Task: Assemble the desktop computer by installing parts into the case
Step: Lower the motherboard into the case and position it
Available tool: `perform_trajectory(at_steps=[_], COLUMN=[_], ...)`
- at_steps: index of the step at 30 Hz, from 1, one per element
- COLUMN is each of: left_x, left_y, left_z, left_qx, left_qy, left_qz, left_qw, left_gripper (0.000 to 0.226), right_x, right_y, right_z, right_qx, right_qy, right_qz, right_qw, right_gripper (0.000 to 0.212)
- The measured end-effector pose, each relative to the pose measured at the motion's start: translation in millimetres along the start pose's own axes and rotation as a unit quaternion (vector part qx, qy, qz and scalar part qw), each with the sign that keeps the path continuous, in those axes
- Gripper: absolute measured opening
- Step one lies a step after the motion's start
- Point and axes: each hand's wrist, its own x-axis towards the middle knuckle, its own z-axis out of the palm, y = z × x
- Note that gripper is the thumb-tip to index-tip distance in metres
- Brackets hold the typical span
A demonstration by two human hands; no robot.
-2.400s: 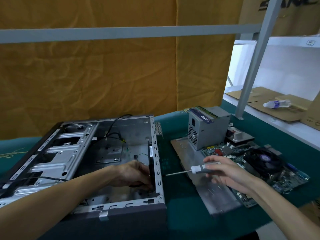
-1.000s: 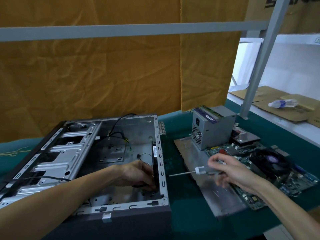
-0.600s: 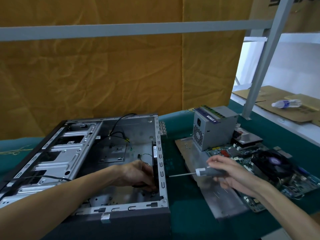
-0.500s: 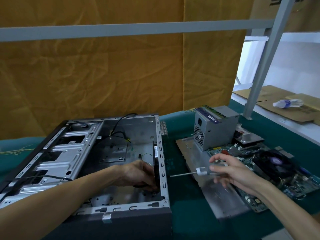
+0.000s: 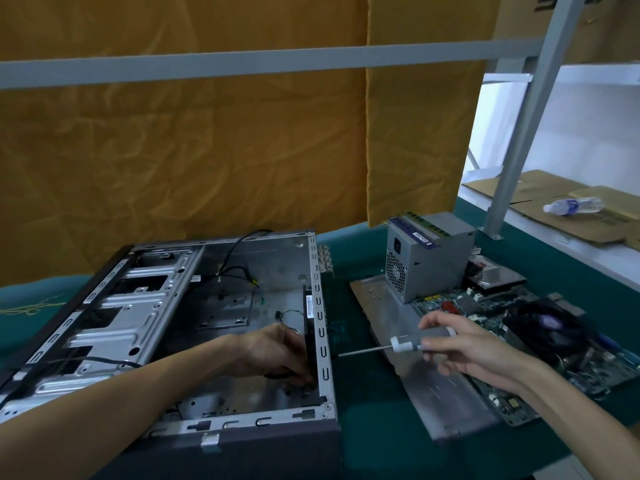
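Reaching into the open case (image 5: 166, 306), left hand (image 5: 273, 351) curls its fingers round a black fan (image 5: 309, 327) standing against the rear wall; right hand (image 5: 464, 348) outside the case pinches the screwdriver (image 5: 391, 346) handle, shaft level, tip at that wall. Beside it on the green mat (image 5: 374, 424): side panel (image 5: 433, 386), power supply (image 5: 426, 254) upright, motherboard (image 5: 540, 327) with cooler, hard drive (image 5: 495, 277) behind
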Motion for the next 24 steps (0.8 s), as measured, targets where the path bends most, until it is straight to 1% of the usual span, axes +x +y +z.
perform_trajectory(at_steps=[2,4,7,8,10,12,14,16,19,21,23,24], left_x=[-1.1,-1.6,-0.9,-0.9,-0.6,-1.4,-1.2,-1.4,-2.4,-3.4,-2.6,-2.3], left_y=[1.1,1.7,2.4,2.3,2.1,2.4,2.9,3.2,3.2,3.3,2.9,3.0], left_z=[0.2,0.4,0.5,0.6,0.3,0.1,0.4,1.1,0.1,-0.5,-0.1,0.1], left_qx=[-0.002,-0.004,-0.01,-0.01,-0.007,-0.005,-0.002,0.0,0.003,0.001,-0.003,-0.005], left_qy=[-0.003,-0.001,0.0,0.0,-0.003,-0.004,-0.004,-0.004,-0.003,-0.003,-0.001,0.0], left_qz=[0.001,0.0,-0.004,-0.006,-0.007,-0.008,-0.008,-0.006,-0.003,-0.004,-0.006,-0.007], left_qw=[1.0,1.0,1.0,1.0,1.0,1.0,1.0,1.0,1.0,1.0,1.0,1.0], left_gripper=[0.022,0.024,0.028,0.031,0.036,0.038,0.038,0.039,0.037,0.031,0.029,0.029], right_x=[2.0,3.9,2.4,1.3,2.8,4.8,2.1,0.1,4.5,4.9,2.8,2.6], right_y=[2.7,5.6,4.9,5.3,8.5,11.5,7.3,5.0,6.1,3.5,0.0,0.2], right_z=[2.9,4.8,-1.6,-2.4,1.6,6.1,6.1,3.9,9.0,8.2,2.6,0.8], right_qx=[-0.066,-0.093,0.0,0.003,-0.042,-0.062,-0.008,0.024,-0.042,-0.06,-0.019,-0.006], right_qy=[0.024,0.03,0.002,0.008,0.035,0.041,0.028,0.021,0.047,0.036,0.001,-0.002], right_qz=[0.001,0.011,0.005,0.001,-0.004,0.005,0.002,-0.019,-0.021,-0.003,-0.01,-0.018], right_qw=[0.998,0.995,1.0,1.0,0.999,0.997,1.0,0.999,0.998,0.998,1.0,1.0], right_gripper=[0.044,0.052,0.04,0.038,0.032,0.036,0.032,0.035,0.035,0.04,0.029,0.028])
